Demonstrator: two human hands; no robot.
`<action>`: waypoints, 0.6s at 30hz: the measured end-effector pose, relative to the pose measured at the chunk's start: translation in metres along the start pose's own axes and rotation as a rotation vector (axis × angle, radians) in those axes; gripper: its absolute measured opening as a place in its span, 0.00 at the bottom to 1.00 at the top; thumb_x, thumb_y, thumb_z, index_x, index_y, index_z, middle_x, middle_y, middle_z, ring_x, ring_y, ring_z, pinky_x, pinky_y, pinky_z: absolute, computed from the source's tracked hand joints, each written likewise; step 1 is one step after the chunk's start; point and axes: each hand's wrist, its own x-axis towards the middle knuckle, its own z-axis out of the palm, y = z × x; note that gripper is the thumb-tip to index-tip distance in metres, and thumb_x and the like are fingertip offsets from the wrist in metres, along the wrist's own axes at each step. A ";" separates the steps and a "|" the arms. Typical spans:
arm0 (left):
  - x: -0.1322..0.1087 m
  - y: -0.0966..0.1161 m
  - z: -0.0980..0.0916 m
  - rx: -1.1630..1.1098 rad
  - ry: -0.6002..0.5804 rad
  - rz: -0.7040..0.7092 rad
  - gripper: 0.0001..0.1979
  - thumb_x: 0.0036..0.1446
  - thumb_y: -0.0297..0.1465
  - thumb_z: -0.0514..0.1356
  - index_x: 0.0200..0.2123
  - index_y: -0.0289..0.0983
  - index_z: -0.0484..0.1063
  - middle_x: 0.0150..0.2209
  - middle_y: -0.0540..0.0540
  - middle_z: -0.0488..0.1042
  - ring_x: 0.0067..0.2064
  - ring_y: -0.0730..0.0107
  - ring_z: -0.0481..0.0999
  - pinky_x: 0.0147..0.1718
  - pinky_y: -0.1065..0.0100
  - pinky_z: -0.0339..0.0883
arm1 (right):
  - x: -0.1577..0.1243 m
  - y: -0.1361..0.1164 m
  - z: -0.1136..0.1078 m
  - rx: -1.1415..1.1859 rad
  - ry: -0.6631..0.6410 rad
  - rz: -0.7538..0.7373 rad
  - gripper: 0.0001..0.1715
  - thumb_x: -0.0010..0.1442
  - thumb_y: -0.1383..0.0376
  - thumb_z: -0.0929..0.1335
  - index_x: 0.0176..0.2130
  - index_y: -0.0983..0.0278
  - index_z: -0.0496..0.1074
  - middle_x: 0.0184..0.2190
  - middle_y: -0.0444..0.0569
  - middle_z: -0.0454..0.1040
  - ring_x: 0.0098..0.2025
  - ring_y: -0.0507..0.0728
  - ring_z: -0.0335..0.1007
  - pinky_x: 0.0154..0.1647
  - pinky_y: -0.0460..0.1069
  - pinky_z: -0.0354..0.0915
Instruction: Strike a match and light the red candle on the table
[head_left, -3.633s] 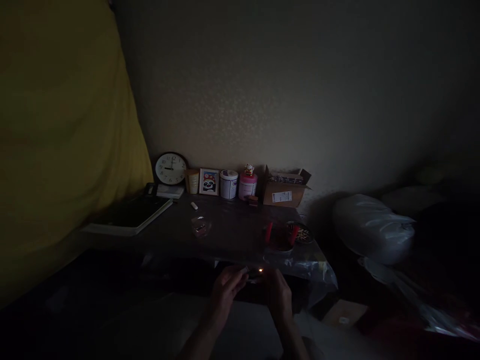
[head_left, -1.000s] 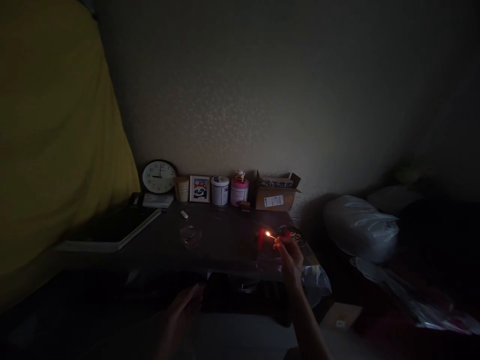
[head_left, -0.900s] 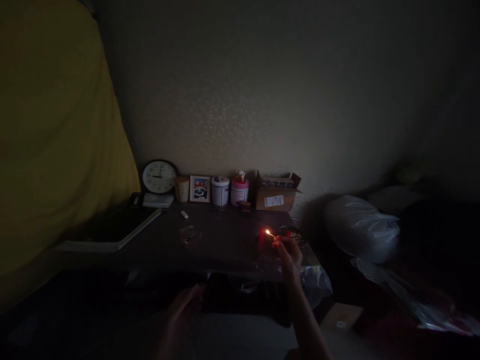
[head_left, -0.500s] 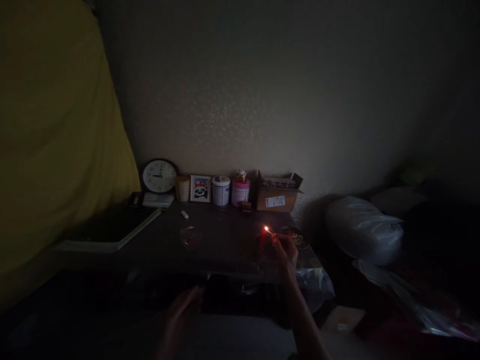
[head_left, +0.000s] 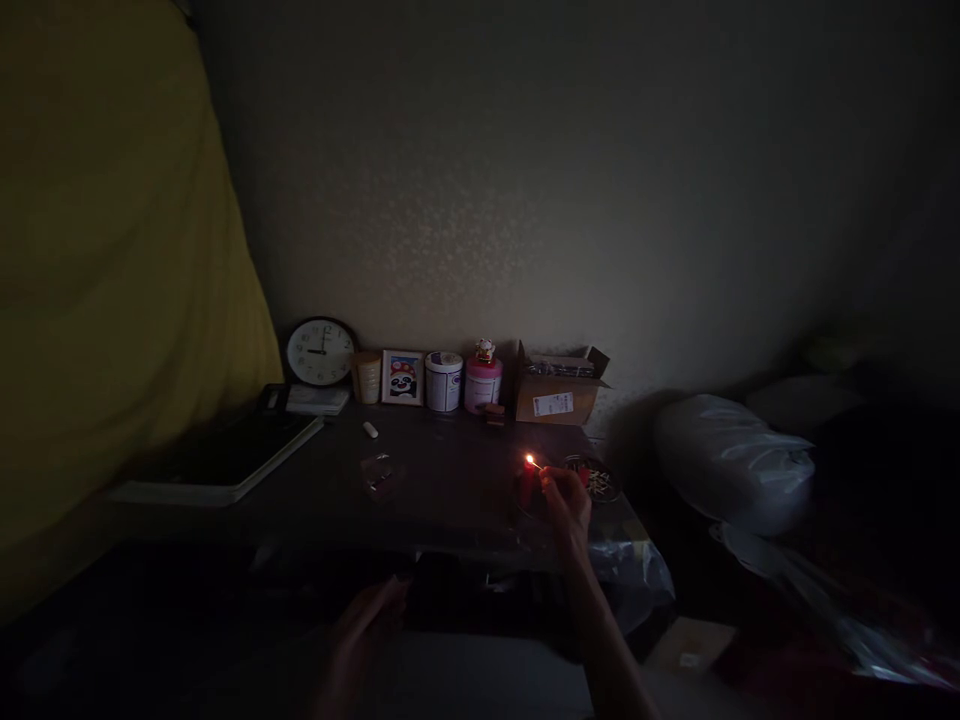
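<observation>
1. Right hand (head_left: 568, 500): fingers (head_left: 550, 477) pinched together on the end of a lit match (head_left: 535, 464).
2. Flame (head_left: 529, 459) at the top of an upright red candle (head_left: 526, 485); from this angle, can't say whether the wick itself burns.
3. Second red candle (head_left: 583, 475) upright just past the hand, partly hidden by it; a round dish (head_left: 619, 492) of small pale sticks beside it.
4. Left hand (head_left: 371, 605) low, below the front edge of the surface (head_left: 450, 465); dim and blurred, can't make out how far its fingers are spread or whether they hold anything.
5. Mid-surface, left of the candles: small clear packet (head_left: 378, 477), white oblong piece (head_left: 370, 430).
6. Back row, left to right: clock (head_left: 321, 352), cup (head_left: 367, 378), panda picture (head_left: 403, 378), white tub (head_left: 444, 383), pink tub (head_left: 483, 386) topped by a figurine (head_left: 485, 351), cardboard box (head_left: 555, 404).
</observation>
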 end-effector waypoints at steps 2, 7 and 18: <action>-0.002 0.001 0.002 -0.011 -0.003 -0.002 0.13 0.37 0.39 0.67 0.29 0.41 0.78 0.35 0.45 0.80 0.46 0.54 0.74 0.47 0.59 0.65 | 0.001 0.001 0.000 0.003 -0.001 0.004 0.13 0.46 0.58 0.69 0.29 0.65 0.74 0.25 0.47 0.74 0.29 0.56 0.69 0.29 0.48 0.63; -0.004 0.007 0.007 0.019 0.018 -0.006 0.13 0.32 0.36 0.68 0.27 0.40 0.79 0.34 0.45 0.81 0.44 0.54 0.74 0.45 0.60 0.66 | 0.003 0.005 -0.001 0.016 0.003 0.011 0.13 0.45 0.58 0.70 0.29 0.65 0.73 0.25 0.46 0.73 0.28 0.55 0.68 0.29 0.48 0.63; 0.000 0.003 0.002 0.043 -0.031 0.033 0.12 0.37 0.38 0.67 0.28 0.40 0.79 0.33 0.45 0.80 0.41 0.57 0.75 0.41 0.62 0.67 | 0.007 0.015 -0.002 0.009 0.013 0.022 0.13 0.47 0.58 0.69 0.31 0.65 0.73 0.28 0.47 0.74 0.30 0.55 0.69 0.31 0.48 0.64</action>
